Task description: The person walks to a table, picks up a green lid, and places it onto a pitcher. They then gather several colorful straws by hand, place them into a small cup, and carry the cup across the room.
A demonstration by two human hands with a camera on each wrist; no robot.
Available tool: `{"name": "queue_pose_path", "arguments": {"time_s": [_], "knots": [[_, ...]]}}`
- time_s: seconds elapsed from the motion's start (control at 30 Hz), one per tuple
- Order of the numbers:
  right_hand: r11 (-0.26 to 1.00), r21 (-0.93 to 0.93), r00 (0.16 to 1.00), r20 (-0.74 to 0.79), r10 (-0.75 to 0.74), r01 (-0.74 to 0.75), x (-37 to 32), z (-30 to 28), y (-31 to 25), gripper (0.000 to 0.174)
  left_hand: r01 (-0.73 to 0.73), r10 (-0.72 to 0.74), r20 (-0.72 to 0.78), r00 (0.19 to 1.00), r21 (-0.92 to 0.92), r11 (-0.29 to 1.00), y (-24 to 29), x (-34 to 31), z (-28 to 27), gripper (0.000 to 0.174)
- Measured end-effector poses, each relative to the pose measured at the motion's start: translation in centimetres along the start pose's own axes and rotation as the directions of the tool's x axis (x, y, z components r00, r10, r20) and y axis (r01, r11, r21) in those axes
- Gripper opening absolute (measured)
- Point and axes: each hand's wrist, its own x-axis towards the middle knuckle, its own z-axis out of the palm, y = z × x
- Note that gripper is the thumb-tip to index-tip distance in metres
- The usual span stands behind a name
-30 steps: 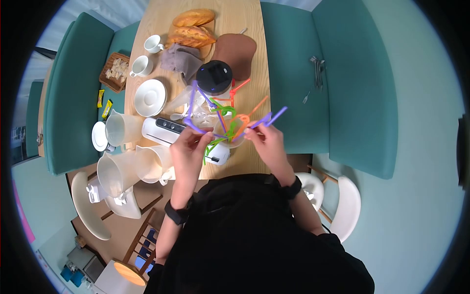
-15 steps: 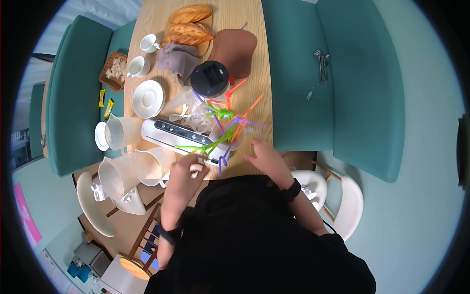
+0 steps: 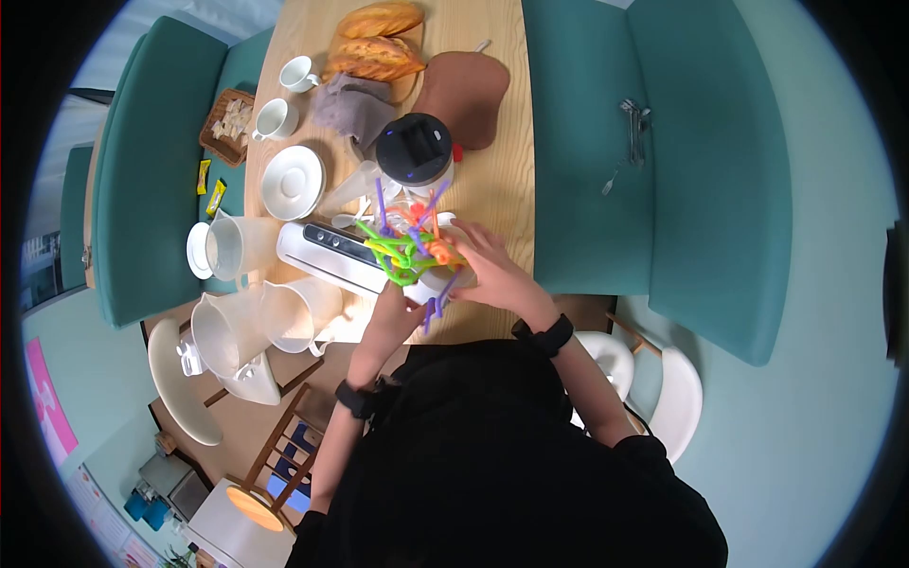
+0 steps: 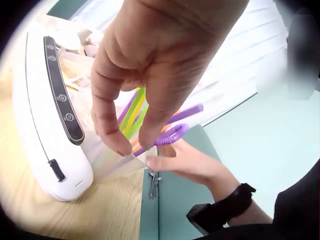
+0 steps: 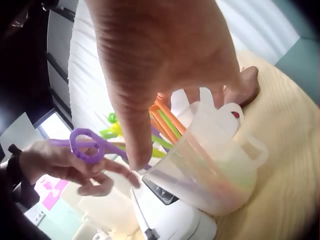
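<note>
Several colourful twisted drinking straws point(image 3: 407, 254), green, orange and purple, stand bunched in a translucent plastic jug point(image 5: 225, 187). My right hand point(image 3: 497, 275) curves round the bunch at the jug's mouth, its thumb against the straws in the right wrist view. On the near side, my left hand point(image 3: 388, 317) hovers by the jug's rim with thumb and fingers apart; a looped purple straw point(image 5: 90, 146) juts out beside it. Alongside the jug lies a long white appliance point(image 4: 50, 135) with a dark button strip.
Large translucent jugs point(image 3: 227, 336) stand at the table's left front. Saucers point(image 3: 294, 183), white cups point(image 3: 276, 119), a black-topped container point(image 3: 414, 150), a grey cloth point(image 3: 355, 106), bread point(image 3: 379, 59) and a brown mat point(image 3: 466, 99) lie beyond. Metal cutlery point(image 3: 635, 134) rests on the right bench.
Both hands let go of a purple straw and drew back, then came in to the jug. The straws, spread wide before, are now drawn together, with the right hand round them.
</note>
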Motion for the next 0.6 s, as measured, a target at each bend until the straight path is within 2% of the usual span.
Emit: {"name": "queue_pose_path", "arguments": {"time_s": [0.03, 0.1, 0.13, 0.23, 0.33, 0.43, 0.53, 0.6], "knots": [[0.999, 0.034, 1.000, -0.017, -0.009, 0.010, 0.0, 0.2, -0.2, 0.091, 0.061, -0.063, -0.016, 0.998, -0.081, 0.995, 0.5, 0.5, 0.4, 0.057], [0.975, 0.213, 0.980, -0.169, 0.102, -0.065, -0.1, 1.0, -0.1, 0.078, 0.170, -0.184, -0.032, 0.982, -0.250, 0.953, 1.5, 1.3, 1.1, 0.057], [0.949, 0.303, 0.958, -0.235, 0.164, -0.088, -0.2, 1.4, 0.3, 0.072, 0.222, -0.236, -0.022, 0.972, -0.266, 0.938, 1.2, 1.4, 1.4, 0.058], [0.964, 0.125, 0.952, -0.170, 0.254, -0.235, -0.6, 2.3, 2.6, 0.052, 0.291, -0.316, -0.033, 0.948, -0.309, 0.906, -0.2, 0.6, 1.5, 0.060], [0.960, 0.139, 0.950, -0.164, 0.265, -0.244, -1.3, 3.0, 4.1, 0.042, 0.275, -0.281, -0.035, 0.959, -0.129, 0.953, 0.4, -2.2, 0.2, 0.052], [0.892, 0.346, 0.944, -0.046, 0.326, -0.291, -2.4, 1.1, 3.0, 0.030, 0.305, -0.309, -0.017, 0.951, -0.121, 0.945, 0.8, -5.4, -0.9, 0.043], [0.759, 0.233, 0.791, 0.094, 0.605, -0.608, -1.8, 2.4, 4.4, 0.019, 0.367, -0.379, -0.051, 0.924, -0.159, 0.917, 1.4, -8.7, -1.7, 0.035], [0.821, 0.182, 0.841, 0.106, 0.531, -0.541, -2.0, 2.0, 4.6, 0.017, 0.395, -0.411, -0.073, 0.909, -0.168, 0.903, 1.4, -10.8, -1.6, 0.034]]}}
